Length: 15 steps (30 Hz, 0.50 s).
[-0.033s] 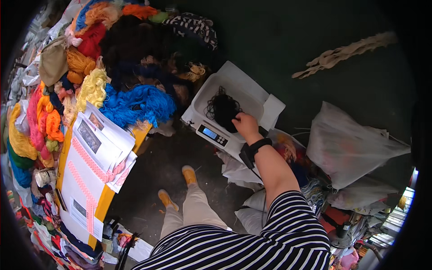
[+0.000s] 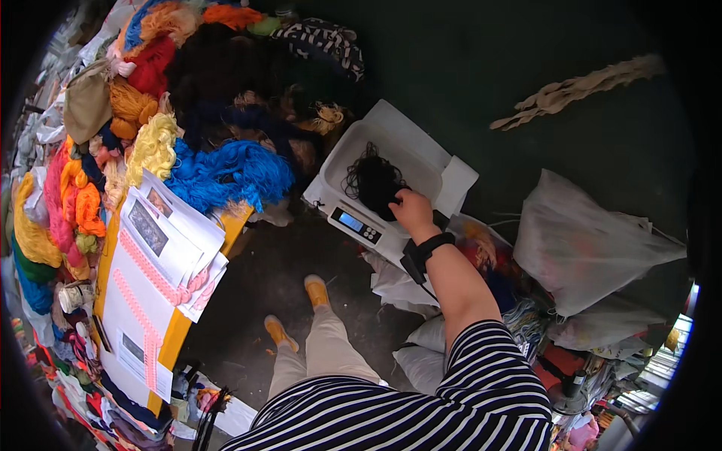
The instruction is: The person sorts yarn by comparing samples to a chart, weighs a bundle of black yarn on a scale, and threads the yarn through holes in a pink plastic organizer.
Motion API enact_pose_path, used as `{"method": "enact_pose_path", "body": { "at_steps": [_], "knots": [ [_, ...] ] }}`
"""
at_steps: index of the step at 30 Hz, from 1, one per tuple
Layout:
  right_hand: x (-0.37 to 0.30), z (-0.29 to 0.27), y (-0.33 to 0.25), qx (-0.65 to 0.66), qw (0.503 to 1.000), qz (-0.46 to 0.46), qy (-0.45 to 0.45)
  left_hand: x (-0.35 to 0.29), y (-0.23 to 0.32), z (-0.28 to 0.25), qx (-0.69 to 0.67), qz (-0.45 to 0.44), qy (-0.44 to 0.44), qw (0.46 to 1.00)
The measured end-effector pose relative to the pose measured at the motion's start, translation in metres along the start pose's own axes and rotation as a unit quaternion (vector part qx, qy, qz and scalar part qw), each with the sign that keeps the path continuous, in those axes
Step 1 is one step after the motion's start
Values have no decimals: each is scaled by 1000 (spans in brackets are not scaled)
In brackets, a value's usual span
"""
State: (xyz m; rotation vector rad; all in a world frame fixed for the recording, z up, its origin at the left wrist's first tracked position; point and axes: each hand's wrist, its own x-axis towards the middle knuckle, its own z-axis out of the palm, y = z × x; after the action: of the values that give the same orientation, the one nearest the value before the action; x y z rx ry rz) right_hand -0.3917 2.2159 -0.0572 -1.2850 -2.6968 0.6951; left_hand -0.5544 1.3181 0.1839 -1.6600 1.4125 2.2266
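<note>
My right hand point(image 2: 414, 212) reaches over the near right side of a white digital scale point(image 2: 389, 234) with a shallow tray point(image 2: 380, 120). In the tray lies a loose, tangled bundle of black yarn point(image 2: 374, 179). My fingers are closed on the right edge of this bundle; the fingertips are partly hidden against the dark strands. A dark band with a cable sits on my right wrist. On the scale's front, a small lit display point(image 2: 350, 222) and buttons show. My left hand is out of view.
Blue yarn point(image 2: 229, 173) and many coloured skeins are heaped at the left, beside a yellow-edged board with papers point(image 2: 177, 255). A pale skein point(image 2: 579, 94) lies on the dark surface at the far right. Translucent plastic bags point(image 2: 579, 240) stand right of my arm.
</note>
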Motion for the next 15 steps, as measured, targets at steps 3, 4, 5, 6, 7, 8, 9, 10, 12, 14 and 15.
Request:
{"method": "enact_pose_path", "body": {
  "at_steps": [3,4,5,6,7,8,9,10,12,14,15],
  "knots": [
    [-5,7,7,-50,999,-13,-2,-1,2,3,19,4,18,1000],
    [-5,6,7,-66,998,-16,-3,-2,1,5,24,4,23,999],
    [-4,5,7,-82,996,-21,-3,-3,1,5,29,4,27,999],
    [-3,5,6,-83,996,-19,-4,-3,0,6,33,3,32,999],
    [-2,5,5,-111,993,-9,-30,-5,0,6,37,3,35,999],
    [-1,4,4,-139,989,2,-55,-6,0,6,40,3,39,998],
    [-2,2,3,-140,989,2,-55,-7,-1,6,42,2,43,998],
    [-4,1,1,-105,994,2,-17,-9,0,5,44,3,46,998],
    [-8,-3,-4,-71,997,2,21,-12,2,3,47,4,52,997],
    [-11,-11,-9,75,994,57,55,-13,2,3,50,3,58,997],
    [-11,-12,-8,74,994,55,56,-15,2,3,51,3,61,997]
  ]
}}
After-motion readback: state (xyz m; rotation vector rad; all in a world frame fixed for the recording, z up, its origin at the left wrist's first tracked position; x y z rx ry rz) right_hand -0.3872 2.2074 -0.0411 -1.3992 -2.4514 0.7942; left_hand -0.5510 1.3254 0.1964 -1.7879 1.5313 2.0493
